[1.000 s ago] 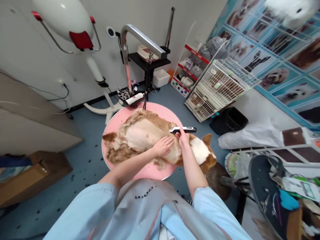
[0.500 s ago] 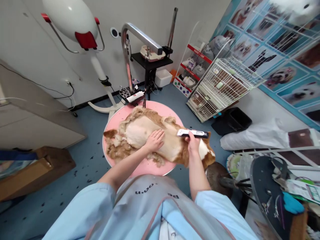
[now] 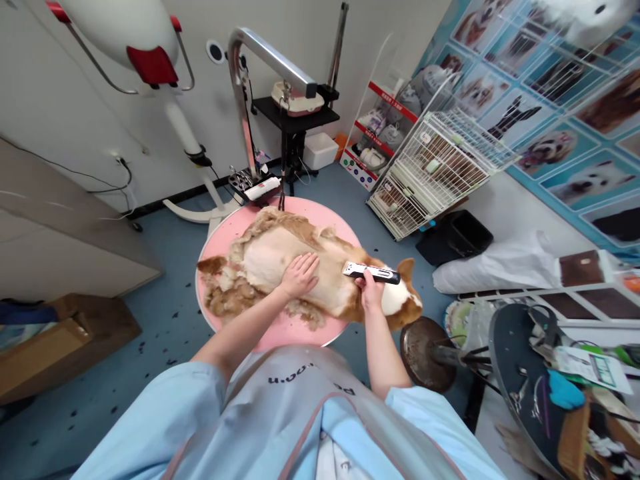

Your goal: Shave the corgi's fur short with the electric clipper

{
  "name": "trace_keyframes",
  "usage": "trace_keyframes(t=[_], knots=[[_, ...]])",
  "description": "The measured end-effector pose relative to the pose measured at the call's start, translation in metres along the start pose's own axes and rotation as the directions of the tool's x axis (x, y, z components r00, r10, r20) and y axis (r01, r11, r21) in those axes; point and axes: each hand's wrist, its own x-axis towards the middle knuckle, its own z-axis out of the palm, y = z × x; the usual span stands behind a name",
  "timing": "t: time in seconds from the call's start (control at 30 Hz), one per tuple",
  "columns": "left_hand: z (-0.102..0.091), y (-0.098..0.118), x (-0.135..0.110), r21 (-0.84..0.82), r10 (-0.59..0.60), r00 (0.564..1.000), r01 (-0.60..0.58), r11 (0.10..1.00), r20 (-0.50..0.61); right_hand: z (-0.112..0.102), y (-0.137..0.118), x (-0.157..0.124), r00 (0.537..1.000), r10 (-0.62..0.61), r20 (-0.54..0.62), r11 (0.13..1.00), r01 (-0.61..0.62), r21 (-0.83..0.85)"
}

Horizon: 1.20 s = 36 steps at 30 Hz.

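Right hand has its fingers wrapped round the clippers, blade end pointing left over the dog near its shoulders; can't tell if it's touching. Left hand lies flat on its back, gripping nothing. Dog's stretched across the pink table, head past the right edge, shaggy fur at the left. Looks mid-shave to me, so the next pass probably wants a steady dog and a flat blade.
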Motion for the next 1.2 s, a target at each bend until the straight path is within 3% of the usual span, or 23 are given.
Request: trace_keyframes(t=[0.47, 1.0, 1.2], knots=[[0.002, -0.004, -0.006, -0.001, -0.019, 1.0, 0.019, 1.0, 0.006, 0.041, 0.017, -0.003, 1.0, -0.019, 0.003, 0.995, 0.019, -0.096], [0.017, -0.002, -0.015, -0.026, -0.036, 0.999, 0.036, 0.999, -0.005, 0.128, 0.029, -0.013, 0.994, -0.041, 0.102, 0.986, 0.057, -0.158], [0.022, -0.003, -0.014, -0.032, 0.034, 0.999, -0.034, 0.999, 0.02, 0.164, 0.037, -0.013, 0.992, -0.013, 0.128, 0.976, 0.041, -0.215]])
